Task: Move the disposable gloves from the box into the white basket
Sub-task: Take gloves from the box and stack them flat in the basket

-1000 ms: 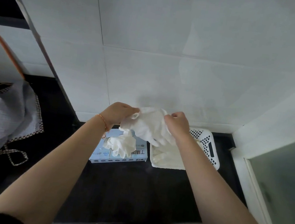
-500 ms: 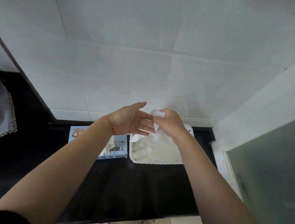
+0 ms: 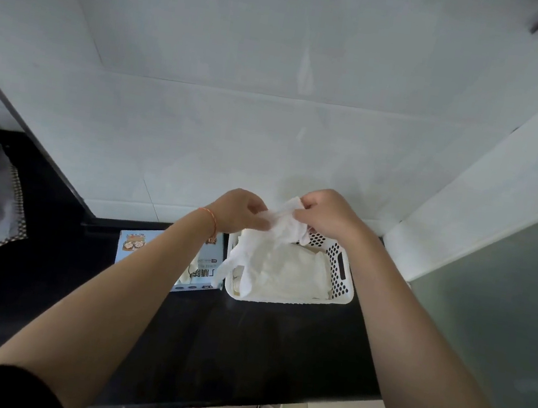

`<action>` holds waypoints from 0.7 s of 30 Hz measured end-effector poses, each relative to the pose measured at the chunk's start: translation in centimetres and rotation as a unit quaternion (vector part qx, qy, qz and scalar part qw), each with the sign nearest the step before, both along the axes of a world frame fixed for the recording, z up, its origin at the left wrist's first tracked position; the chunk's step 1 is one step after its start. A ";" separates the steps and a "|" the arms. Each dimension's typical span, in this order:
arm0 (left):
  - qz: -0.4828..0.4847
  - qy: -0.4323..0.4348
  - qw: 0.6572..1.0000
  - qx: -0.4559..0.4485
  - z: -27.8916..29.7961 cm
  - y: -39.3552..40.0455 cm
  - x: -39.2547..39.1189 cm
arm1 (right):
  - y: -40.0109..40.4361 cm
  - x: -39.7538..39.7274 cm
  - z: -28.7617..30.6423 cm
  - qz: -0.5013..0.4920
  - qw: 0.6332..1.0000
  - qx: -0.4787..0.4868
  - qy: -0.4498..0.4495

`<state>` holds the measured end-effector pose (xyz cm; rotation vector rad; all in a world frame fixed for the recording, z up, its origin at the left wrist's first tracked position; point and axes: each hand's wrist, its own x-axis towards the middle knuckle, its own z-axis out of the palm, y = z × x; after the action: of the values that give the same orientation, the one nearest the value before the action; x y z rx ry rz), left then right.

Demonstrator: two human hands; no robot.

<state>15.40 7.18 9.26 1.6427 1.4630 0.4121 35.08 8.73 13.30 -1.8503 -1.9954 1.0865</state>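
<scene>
White gloves held: a bunch of disposable gloves [image 3: 277, 231] hangs above the white basket [image 3: 341, 279], fingers trailing into it
Left hand [image 3: 237, 209]: pinches the bunch's left edge
Right hand [image 3: 325, 213]: curled round its top
Done: a pile of gloves [image 3: 288, 275] already lies in the basket
Left: box [image 3: 198, 268] on the black tabletop [image 3: 241, 345] just beside it shows gloves at its opening; likely more to move

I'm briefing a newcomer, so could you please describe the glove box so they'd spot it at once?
On the black counter below the white tiled wall, left of the white basket, lies the glove box. It alone is pale blue with printed lettering.
</scene>
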 end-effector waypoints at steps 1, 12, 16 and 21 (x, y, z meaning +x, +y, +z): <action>0.000 0.016 1.000 0.005 -0.1 0.0 -0.1 | 0.1 0.1 0.0 -0.011 1.000 0.010 0.000; 0.019 0.051 0.998 -0.028 -1.0 -0.8 -1.1 | 0.2 -1.2 -0.6 -0.049 0.990 0.128 0.046; 0.097 -0.119 0.987 -0.052 -1.0 -1.4 -1.8 | 0.3 -1.3 -0.8 -0.063 0.988 0.119 0.073; 0.092 -0.202 0.971 -0.085 -0.5 -1.7 -2.2 | 0.2 -1.2 -1.0 -0.042 0.989 0.067 0.125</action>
<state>13.16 5.52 8.79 1.2054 1.3022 0.6651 33.85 8.93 12.32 -1.6260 -1.7874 1.0725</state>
